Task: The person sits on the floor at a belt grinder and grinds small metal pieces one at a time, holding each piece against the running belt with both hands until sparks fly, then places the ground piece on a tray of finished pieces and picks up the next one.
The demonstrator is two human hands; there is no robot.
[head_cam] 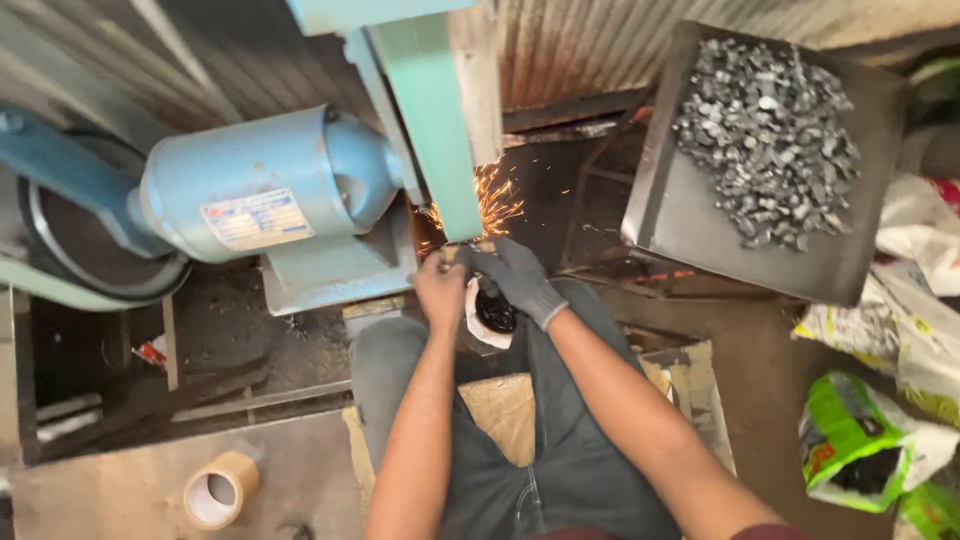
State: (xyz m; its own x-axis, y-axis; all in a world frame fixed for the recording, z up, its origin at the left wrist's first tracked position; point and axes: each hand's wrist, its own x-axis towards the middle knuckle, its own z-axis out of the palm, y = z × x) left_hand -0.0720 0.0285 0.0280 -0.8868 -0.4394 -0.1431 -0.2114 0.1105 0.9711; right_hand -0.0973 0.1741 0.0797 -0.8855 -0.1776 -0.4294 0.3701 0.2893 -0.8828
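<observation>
My bare left hand point(440, 288) and my right hand point(518, 278), which wears a dark grey glove, meet just under the green-guarded grinding wheel point(440, 130) of a bench grinder. Together they pinch a small metal piece against the wheel; the piece is too small to make out. Orange sparks point(492, 200) spray from the contact point. A blue motor point(265, 185) sits to the left of the wheel. A small white cup with dark contents point(490, 318) rests between my knees below the hands.
A tilted metal tray point(700, 230) at the right holds a heap of several small grey metal pieces point(765, 140). Plastic sacks point(870, 440) lie at the far right. A roll of brown tape point(220, 490) sits on a board at the lower left.
</observation>
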